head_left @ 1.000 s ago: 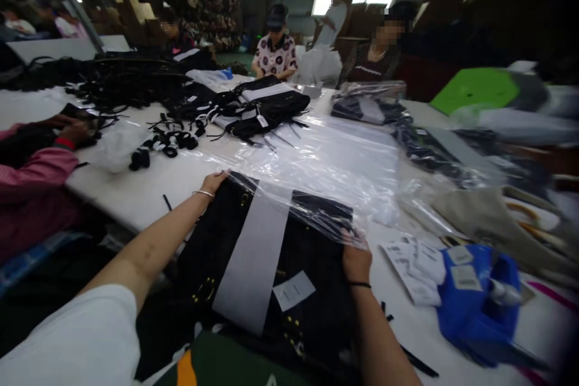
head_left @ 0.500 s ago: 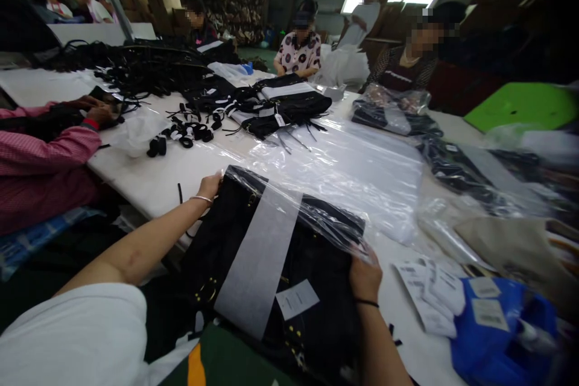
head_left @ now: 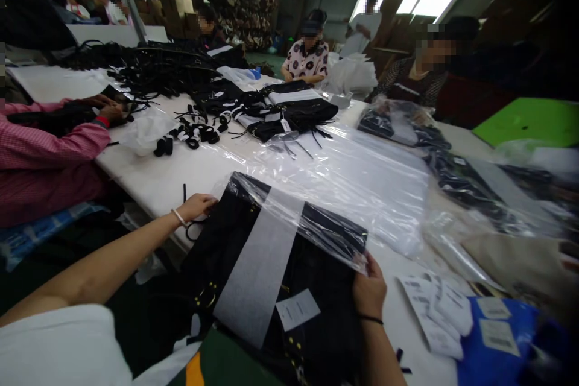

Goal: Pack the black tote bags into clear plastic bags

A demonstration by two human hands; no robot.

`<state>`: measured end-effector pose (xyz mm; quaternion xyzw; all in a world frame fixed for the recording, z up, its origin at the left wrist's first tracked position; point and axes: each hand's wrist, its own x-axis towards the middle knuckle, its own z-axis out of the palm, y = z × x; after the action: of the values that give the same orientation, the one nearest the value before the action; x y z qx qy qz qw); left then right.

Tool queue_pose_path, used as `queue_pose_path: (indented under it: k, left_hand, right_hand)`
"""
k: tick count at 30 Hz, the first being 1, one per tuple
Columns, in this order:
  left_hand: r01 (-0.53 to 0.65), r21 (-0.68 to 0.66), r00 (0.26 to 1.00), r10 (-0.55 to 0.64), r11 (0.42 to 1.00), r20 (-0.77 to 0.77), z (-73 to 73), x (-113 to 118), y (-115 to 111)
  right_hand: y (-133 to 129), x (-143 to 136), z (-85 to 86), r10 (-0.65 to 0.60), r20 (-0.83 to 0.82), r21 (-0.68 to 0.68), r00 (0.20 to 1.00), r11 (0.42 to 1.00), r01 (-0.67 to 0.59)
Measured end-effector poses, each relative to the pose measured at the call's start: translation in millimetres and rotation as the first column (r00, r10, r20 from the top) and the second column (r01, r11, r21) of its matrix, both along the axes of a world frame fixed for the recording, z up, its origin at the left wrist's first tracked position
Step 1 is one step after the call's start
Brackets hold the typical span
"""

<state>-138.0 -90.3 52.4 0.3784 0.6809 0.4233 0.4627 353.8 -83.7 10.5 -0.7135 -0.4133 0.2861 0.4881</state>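
Observation:
A black bag (head_left: 323, 271) lies in front of me at the table's edge, with a pale grey strip (head_left: 262, 259) across it and a white tag (head_left: 298, 309) on top. Its far end is inside a clear plastic sleeve (head_left: 316, 226). My right hand (head_left: 371, 289) pinches the sleeve's edge at the bag's right corner. Beside the bag's left edge is my left hand (head_left: 199, 206), fingers stretched towards it; whether they touch the bag or plastic is unclear.
More clear plastic sleeves (head_left: 384, 187) lie flat beyond the bag. Black bags (head_left: 298, 105) and straps (head_left: 194, 132) are piled further back. White labels (head_left: 434, 307) and a blue packet (head_left: 493, 338) lie at right. Co-workers sit around the table, one in a pink checked sleeve (head_left: 67, 154).
My left hand has come off the bag's far left corner and moved down and left. More of the bag's far end shows under the plastic. My right hand stays at the right corner.

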Motion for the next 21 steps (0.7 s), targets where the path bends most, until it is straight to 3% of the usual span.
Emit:
queue_pose_path:
  k: [2,4,8,11,13,15,18,21]
  left_hand:
    - [0.021,0.005,0.998,-0.020,1.000,-0.055,0.4,-9.2,-32.1]
    - [0.000,0.040,0.995,0.004,0.999,-0.103,0.9,-11.8,-48.0]
    - [-0.094,0.030,0.979,0.098,0.995,-0.181,5.5,-3.3,-25.7]
    - [-0.093,0.050,0.958,0.104,0.994,-0.268,10.8,2.9,-14.4]
    - [-0.071,0.106,0.958,0.098,0.992,-0.271,9.1,2.6,-34.3]
    - [-0.045,0.148,0.957,0.085,0.988,-0.279,0.1,0.2,-71.8]
    - [-0.086,0.094,0.943,0.112,0.992,-0.313,-16.8,-1.2,-125.2]
    - [-0.142,0.049,0.946,0.151,0.989,-0.288,-20.9,5.7,-140.9]
  right_hand:
    - [1.6,-2.0,-0.8,0.026,0.019,-0.030,0.999,0.999,-0.026]
    - [3.6,-4.2,-1.4,0.059,0.072,-0.059,0.996,0.997,-0.054]
    - [-0.2,-5.0,-0.1,0.158,0.177,0.012,0.971,0.987,-0.163]
    - [-18.6,2.3,2.4,0.189,0.212,0.041,0.959,0.978,-0.202]
    - [-38.4,9.3,3.4,0.185,0.150,-0.002,0.971,0.982,-0.187]
    - [-59.6,14.9,3.7,0.166,0.034,-0.060,0.985,0.985,-0.164]
    - [-82.4,16.5,4.6,0.182,-0.083,-0.087,0.980,0.978,-0.189]
    - [-89.8,11.6,4.9,0.320,-0.076,-0.037,0.944,0.945,-0.324]
